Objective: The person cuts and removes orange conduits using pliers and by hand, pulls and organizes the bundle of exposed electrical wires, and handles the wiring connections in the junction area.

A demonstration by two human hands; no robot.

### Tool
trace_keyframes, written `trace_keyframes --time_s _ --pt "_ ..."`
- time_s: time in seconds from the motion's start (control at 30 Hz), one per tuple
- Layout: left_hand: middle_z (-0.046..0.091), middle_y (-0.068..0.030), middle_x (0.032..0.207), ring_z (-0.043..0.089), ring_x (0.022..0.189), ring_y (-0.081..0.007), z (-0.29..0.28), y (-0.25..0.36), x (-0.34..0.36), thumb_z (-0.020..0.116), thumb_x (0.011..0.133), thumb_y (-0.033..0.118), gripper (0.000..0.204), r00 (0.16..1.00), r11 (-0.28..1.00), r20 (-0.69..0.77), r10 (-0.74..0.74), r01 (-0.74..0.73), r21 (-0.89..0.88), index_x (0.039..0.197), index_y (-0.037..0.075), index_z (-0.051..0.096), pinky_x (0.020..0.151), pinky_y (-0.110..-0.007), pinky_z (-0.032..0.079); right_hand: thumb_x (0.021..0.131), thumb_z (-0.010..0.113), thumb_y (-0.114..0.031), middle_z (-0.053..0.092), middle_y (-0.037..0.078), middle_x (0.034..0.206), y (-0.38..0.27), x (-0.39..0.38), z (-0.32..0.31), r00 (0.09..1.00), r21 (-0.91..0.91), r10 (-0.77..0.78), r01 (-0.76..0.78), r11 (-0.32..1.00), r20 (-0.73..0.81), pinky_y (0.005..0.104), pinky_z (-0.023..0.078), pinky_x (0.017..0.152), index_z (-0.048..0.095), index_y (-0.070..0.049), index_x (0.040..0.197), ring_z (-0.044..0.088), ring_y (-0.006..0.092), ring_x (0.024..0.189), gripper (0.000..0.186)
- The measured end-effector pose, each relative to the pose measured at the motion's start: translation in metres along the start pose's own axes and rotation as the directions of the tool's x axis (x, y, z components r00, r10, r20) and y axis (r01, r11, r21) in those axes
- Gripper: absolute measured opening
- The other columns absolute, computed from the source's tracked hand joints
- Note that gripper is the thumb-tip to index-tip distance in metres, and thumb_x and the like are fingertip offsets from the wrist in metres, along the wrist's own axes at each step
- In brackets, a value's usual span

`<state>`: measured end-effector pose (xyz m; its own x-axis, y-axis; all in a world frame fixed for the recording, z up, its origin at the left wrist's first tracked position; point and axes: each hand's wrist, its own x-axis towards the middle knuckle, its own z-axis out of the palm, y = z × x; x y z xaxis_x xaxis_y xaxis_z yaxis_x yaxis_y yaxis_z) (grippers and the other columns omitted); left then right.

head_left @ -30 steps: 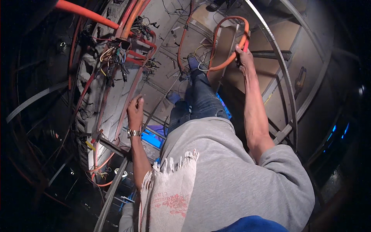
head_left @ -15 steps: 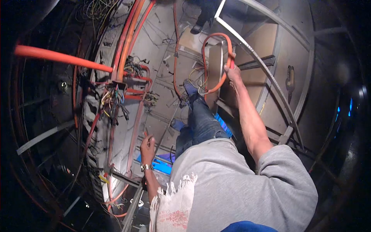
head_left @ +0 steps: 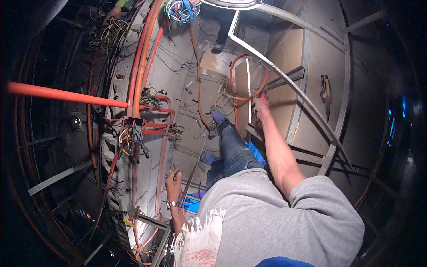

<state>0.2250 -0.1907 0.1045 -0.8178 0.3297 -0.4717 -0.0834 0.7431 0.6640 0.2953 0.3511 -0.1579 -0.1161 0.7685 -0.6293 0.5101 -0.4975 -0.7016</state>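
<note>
My right hand (head_left: 261, 108) is closed around the red end of an orange flexible conduit (head_left: 267, 80), which loops up and left from my fingers beside a brown board. A thin yellowish wire (head_left: 222, 101) hangs near the loop's lower left side. My left hand (head_left: 174, 183), with a watch on its wrist, hovers left of my legs with its fingers curled. Something small and dark shows at its fingertips, too small to name. Nearest to it is the wall with reddish conduits (head_left: 163, 160) on it.
A ladder-like metal frame (head_left: 284, 78) curves across the right. Pliers (head_left: 327, 95) lie on the board there. Bundled loose wires (head_left: 131, 138) stick out of the wall on the left. A coil of coloured wires (head_left: 182, 11) hangs at the top; another person's hand (head_left: 113, 12) is top left.
My right hand has moved down and slightly left, and the conduit loop has dropped and widened. The wire coil and another person's hand have come into view at the top.
</note>
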Motion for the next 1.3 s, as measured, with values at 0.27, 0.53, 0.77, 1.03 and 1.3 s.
trace_keyframes --time_s 0.27,0.53,0.77,1.03,1.3 --pt "0.071 -0.015 0.112 0.067 0.099 -0.0234 0.0 0.029 0.003 0.065 0.1 0.028 0.037 1.0 1.0 -0.019 -0.003 0.003 0.006 0.125 0.001 0.068 0.087 -0.035 0.053 0.087 0.058 -0.009 0.053 -0.001 0.062 -0.004 -0.117 0.023 0.943 -0.072 -0.008 0.034 0.997 0.334 0.034 0.036 0.044 0.058 -0.012 0.073 0.048 0.0124 0.047 0.015" --pt "0.07 -0.0169 0.108 0.067 0.1 -0.0289 0.01 0.094 0.004 0.064 0.099 0.023 0.032 0.983 0.985 0.078 0.165 -0.169 0.043 0.123 0.002 0.068 0.089 -0.038 0.051 0.087 0.063 -0.01 0.057 -0.001 0.07 0.017 -0.168 0.024 0.85 -0.335 0.006 0.202 0.92 0.527 0.033 0.041 0.057 0.065 -0.01 0.083 0.051 0.0135 0.063 0.005" --pt "0.07 -0.0162 0.111 0.066 0.104 -0.0297 0.005 0.214 -0.006 0.068 0.096 0.016 0.03 0.881 0.898 0.175 0.439 -0.424 -0.119 0.123 0.002 0.069 0.093 -0.037 0.05 0.087 0.069 -0.009 0.058 -0.002 0.077 0.027 -0.18 0.008 0.727 -0.361 0.097 0.216 0.907 0.679 0.0319 0.042 0.062 0.063 -0.009 0.088 0.05 0.0129 0.068 0.007" --pt "0.07 -0.0152 0.108 0.066 0.104 -0.0295 0.005 0.318 -0.054 0.07 0.095 0.009 0.032 0.521 0.637 0.448 0.727 -0.266 -0.724 0.125 -0.001 0.068 0.093 -0.037 0.049 0.085 0.073 -0.017 0.066 0.007 0.079 0.054 -0.162 -0.023 0.816 -0.48 0.095 0.237 0.844 0.57 0.0374 0.046 0.064 0.067 -0.003 0.091 0.058 0.0187 0.07 0.017" --pt "0.066 -0.0155 0.111 0.065 0.096 -0.0242 -0.031 0.421 -0.072 0.066 0.096 0.005 0.03 0.589 0.346 0.233 0.774 -0.085 -0.934 0.124 -0.004 0.064 0.086 -0.034 0.049 0.088 0.067 -0.014 0.06 0.003 0.073 0.053 -0.176 -0.024 0.812 -0.58 0.229 0.158 0.799 0.537 0.0375 0.045 0.062 0.066 -0.004 0.087 0.056 0.0163 0.068 0.01"
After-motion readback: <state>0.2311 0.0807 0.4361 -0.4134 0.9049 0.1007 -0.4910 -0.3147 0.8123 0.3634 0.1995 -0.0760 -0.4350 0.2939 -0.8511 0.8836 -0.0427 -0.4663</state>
